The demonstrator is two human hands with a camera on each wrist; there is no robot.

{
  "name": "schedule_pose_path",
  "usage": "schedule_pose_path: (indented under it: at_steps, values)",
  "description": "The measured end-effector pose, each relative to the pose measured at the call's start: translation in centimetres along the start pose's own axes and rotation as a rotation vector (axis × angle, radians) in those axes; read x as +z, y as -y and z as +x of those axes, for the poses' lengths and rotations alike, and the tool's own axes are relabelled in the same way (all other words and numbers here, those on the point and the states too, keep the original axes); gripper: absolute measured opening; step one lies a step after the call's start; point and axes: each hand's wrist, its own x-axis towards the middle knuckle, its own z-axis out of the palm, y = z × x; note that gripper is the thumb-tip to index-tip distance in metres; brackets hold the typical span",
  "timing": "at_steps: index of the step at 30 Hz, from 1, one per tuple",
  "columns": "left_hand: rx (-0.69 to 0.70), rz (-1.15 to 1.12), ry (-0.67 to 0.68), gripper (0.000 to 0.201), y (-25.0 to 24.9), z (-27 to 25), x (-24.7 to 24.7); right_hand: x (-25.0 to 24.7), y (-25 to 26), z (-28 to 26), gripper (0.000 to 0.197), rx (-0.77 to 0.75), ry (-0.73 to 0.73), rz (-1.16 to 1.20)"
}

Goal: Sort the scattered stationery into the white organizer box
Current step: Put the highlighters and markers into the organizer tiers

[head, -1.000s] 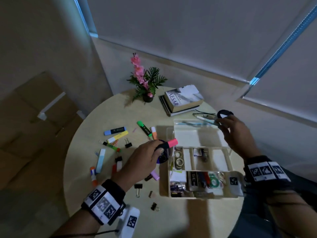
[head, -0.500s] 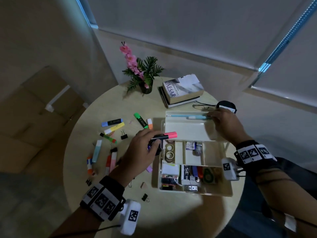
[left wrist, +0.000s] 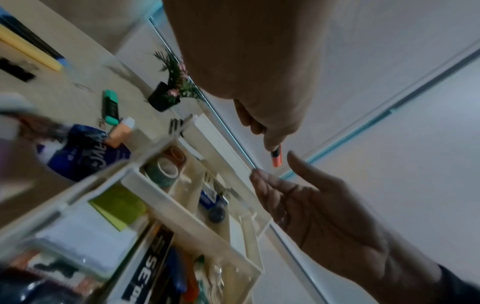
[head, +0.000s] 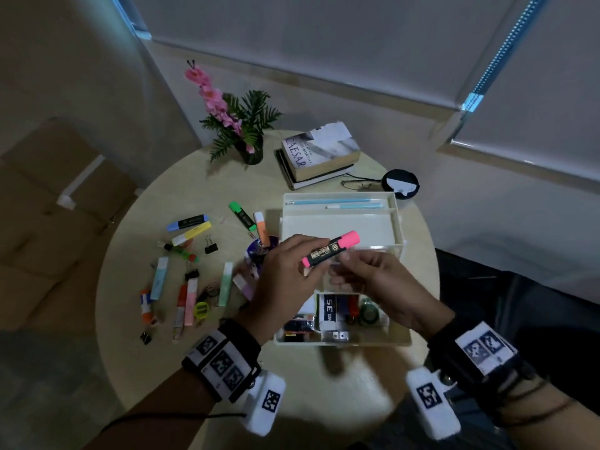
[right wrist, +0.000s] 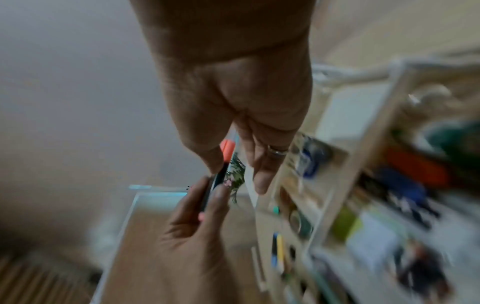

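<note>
The left hand (head: 285,280) is holding a pink highlighter (head: 331,251) in curled fingers, tilted with its pink cap up and to the right, above the white organizer box (head: 397,222) on the round table (head: 201,177). The right hand (head: 380,284) is reaching in just beside the highlighter with fingers loosely spread and gripping nothing, though I cannot tell if its fingertips are touching the barrel. More highlighters (head: 190,222) and binder clips (head: 211,246) are lying scattered on the table left of the box.
</note>
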Motion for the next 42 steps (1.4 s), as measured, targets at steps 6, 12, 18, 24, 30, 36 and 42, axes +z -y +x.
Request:
schedule_pose_path:
  at_steps: [6,12,18,24,30,36,42]
  values:
    - [0.017,0.038,0.382,0.052,-0.1,-1.1,3.1,-2.5,-3.3,-0.3,0.024,0.122,-0.177,0.267]
    - [-0.008,0.072,0.457,0.035,1.0,-2.8,1.1,-6.4,-4.5,1.0,0.035,-0.005,-0.406,-0.56]
    - [-0.044,0.048,0.377,0.025,2.6,-4.0,-1.7,-5.5,-4.7,3.4,0.022,-0.146,-0.512,-0.837]
    - [-0.085,0.048,0.343,0.023,4.2,-5.1,-3.9,-4.7,-5.4,4.2,0.009,-0.181,-0.638,-0.871]
    - [-0.094,0.067,0.353,0.021,5.3,-5.7,-5.8,-3.5,-5.6,3.5,0.023,-0.26,-0.622,-1.053]
    - [-0.172,0.102,0.323,0.017,8.1,-5.9,-9.3,4.6,-2.6,0.9,0.012,-0.53,-0.39,-1.193]
    - [-0.261,0.159,0.291,0.014,12.8,-7.4,-13.8,14.6,-0.5,5.6,0.012,-0.513,-0.101,-1.132]
